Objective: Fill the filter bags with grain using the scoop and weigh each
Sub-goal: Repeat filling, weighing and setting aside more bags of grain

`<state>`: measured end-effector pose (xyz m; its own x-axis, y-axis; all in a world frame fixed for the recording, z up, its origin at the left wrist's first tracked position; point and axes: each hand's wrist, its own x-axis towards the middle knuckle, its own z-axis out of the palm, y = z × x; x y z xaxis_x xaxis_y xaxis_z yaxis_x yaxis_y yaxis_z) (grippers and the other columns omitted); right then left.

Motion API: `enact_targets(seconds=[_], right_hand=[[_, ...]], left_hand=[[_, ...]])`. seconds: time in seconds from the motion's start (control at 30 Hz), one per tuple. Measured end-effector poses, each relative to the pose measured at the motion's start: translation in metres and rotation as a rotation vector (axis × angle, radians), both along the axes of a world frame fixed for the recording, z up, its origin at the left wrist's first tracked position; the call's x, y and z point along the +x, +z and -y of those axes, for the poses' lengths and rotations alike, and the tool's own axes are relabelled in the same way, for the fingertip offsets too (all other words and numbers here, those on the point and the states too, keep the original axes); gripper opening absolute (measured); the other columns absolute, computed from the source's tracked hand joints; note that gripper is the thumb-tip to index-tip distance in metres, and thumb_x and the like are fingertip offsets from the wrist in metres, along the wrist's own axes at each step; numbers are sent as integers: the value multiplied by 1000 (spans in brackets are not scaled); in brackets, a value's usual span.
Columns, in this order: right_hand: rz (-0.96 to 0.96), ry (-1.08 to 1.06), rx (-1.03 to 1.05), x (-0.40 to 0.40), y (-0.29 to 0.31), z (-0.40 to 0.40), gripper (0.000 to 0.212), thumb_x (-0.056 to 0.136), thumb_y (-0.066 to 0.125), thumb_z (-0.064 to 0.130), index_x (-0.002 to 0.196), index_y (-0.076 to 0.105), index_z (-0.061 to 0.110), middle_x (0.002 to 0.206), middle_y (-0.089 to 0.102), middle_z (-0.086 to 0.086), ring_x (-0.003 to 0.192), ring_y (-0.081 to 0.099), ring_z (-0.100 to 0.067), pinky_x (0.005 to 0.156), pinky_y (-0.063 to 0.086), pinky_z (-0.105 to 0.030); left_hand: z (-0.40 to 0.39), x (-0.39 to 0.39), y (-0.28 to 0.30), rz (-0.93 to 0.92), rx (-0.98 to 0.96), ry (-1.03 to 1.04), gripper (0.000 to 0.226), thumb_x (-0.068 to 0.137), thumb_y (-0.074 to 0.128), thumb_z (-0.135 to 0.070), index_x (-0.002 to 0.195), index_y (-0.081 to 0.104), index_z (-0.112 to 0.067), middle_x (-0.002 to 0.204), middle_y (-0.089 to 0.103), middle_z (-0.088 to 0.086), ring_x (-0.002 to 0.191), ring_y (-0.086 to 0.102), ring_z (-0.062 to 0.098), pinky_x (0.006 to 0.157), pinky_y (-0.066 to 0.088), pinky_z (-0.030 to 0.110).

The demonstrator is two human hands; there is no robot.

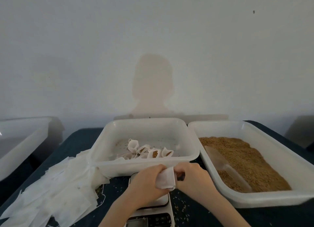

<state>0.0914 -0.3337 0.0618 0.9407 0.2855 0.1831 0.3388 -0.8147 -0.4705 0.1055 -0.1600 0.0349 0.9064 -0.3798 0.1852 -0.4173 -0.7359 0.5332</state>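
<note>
Both hands hold one white filter bag (165,179) above the white scale (153,208) at the table's front. My left hand (146,182) grips the bag's left side, and my right hand (192,177) pinches its top right edge. The middle tray (144,164) holds several filled bags (149,151) with brown grain showing at their mouths. In the right tray (251,201) lies brown grain (246,162), with a clear plastic scoop (226,167) resting on it. A heap of empty filter bags (56,189) is spread over the table at the left.
Another white tray (20,141) stands at the far left on a separate surface. Loose grains are scattered on the dark blue tablecloth (190,209) around the scale. A plain white wall rises behind the trays.
</note>
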Motion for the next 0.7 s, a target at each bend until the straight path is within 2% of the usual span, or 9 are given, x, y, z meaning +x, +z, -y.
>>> enact_targets(seconds=[0.07, 0.13, 0.17, 0.3, 0.37, 0.47, 0.53, 0.63, 0.7], right_hand=[[-50, 39, 23, 4, 5, 12, 14, 86, 64, 38, 83, 68, 50, 87, 64, 29, 82, 58, 8, 75, 46, -10], [-63, 27, 61, 9, 7, 28, 16, 86, 66, 34, 93, 69, 48, 92, 63, 31, 89, 57, 12, 83, 46, -9], [-42, -7, 69, 12, 7, 39, 17, 87, 65, 33, 94, 66, 49, 91, 61, 31, 88, 57, 14, 82, 47, -9], [86, -301, -25, 23, 4, 100, 13, 89, 59, 42, 99, 60, 50, 77, 51, 34, 72, 54, 14, 58, 42, -8], [7, -409, -186, 29, -3, 135, 7, 87, 54, 51, 94, 56, 49, 80, 54, 28, 73, 55, 7, 61, 41, -13], [-209, -401, -374, 38, -20, 166, 19, 83, 58, 53, 91, 58, 35, 84, 59, 16, 74, 58, -1, 67, 51, -21], [-222, -397, -403, 41, -24, 171, 26, 83, 59, 56, 98, 57, 34, 89, 57, 15, 77, 58, -3, 73, 54, -25], [-227, -382, -389, 45, -23, 173, 34, 89, 46, 61, 95, 55, 29, 90, 59, 10, 78, 59, -7, 73, 53, -27], [-260, -380, -361, 46, -19, 175, 26, 90, 51, 52, 97, 57, 27, 90, 60, 9, 78, 59, -7, 72, 52, -25]], left_hand=[[4, 3, 1, -21, -13, 1, 38, 61, 46, -73, 92, 46, -51, 88, 57, -27, 89, 50, -17, 73, 42, 4], [7, 6, 2, -22, -10, 22, 33, 58, 44, -75, 85, 41, -58, 82, 55, -30, 89, 45, -22, 68, 40, 3], [9, 8, 2, -19, -3, 28, 31, 57, 44, -75, 84, 40, -62, 80, 53, -32, 89, 43, -25, 66, 40, 4], [14, 13, 2, -19, 48, 40, 28, 57, 42, -73, 84, 34, -70, 76, 48, -39, 86, 41, -28, 58, 35, 6], [17, 13, 3, -27, 73, 37, 24, 64, 48, -68, 84, 36, -64, 77, 49, -36, 79, 46, -22, 58, 35, 6], [25, 13, 4, -23, 71, 27, 19, 74, 57, -57, 87, 43, -53, 82, 54, -29, 79, 51, -15, 59, 37, 7], [34, 12, 4, -27, 58, 11, 19, 78, 60, -50, 91, 47, -46, 86, 56, -26, 82, 53, -10, 64, 38, 8], [46, 10, 4, -8, 56, -28, 13, 82, 58, -45, 90, 50, -39, 86, 59, -19, 82, 55, -5, 71, 42, 10], [49, 8, 3, 21, 67, -30, 14, 82, 58, -45, 91, 53, -34, 86, 61, -16, 80, 55, -4, 74, 44, 12]])
